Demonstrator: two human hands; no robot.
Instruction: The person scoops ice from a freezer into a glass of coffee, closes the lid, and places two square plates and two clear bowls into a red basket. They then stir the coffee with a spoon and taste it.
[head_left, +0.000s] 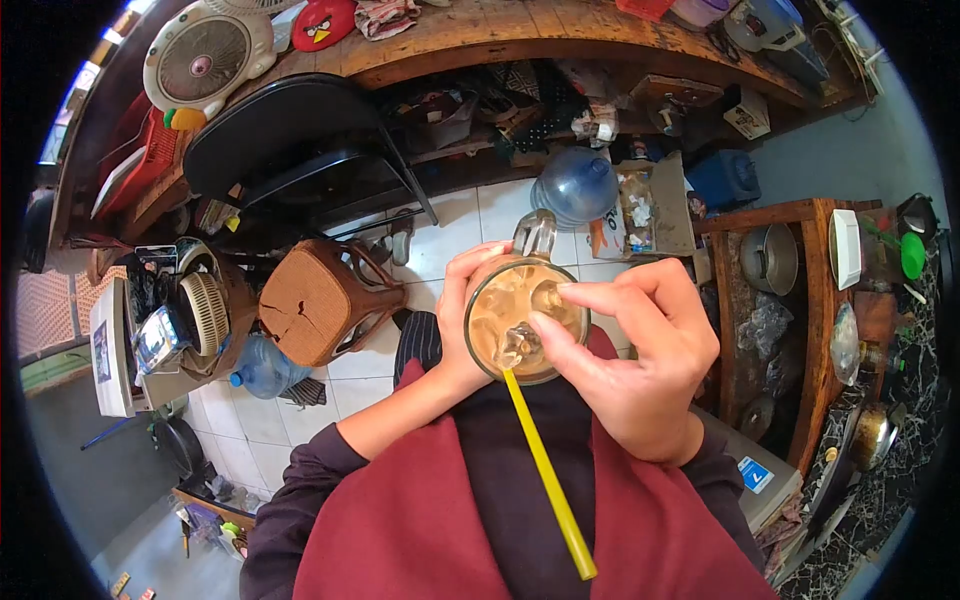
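Observation:
A glass mug [483,372] of milky brown iced drink is in front of my chest, seen from above, its clear handle [535,233] pointing away from me. My left hand [466,325] is wrapped round the mug's left side. Over the right rim, my right hand [640,350] has thumb and index finger in a pinch at an ice cube [546,300], its other fingers curled. More ice [518,344] floats in the drink. A yellow-green straw [545,465] leans out over the near rim towards my body.
Left stand a woven brown stool [305,300], a black folding chair [290,135] and a large blue water bottle [268,362]. A wooden counter [450,50] with a fan [205,60] runs along the back. Another water gallon [575,185] sits on the tiled floor. A wooden shelf [815,330] with pots stands right.

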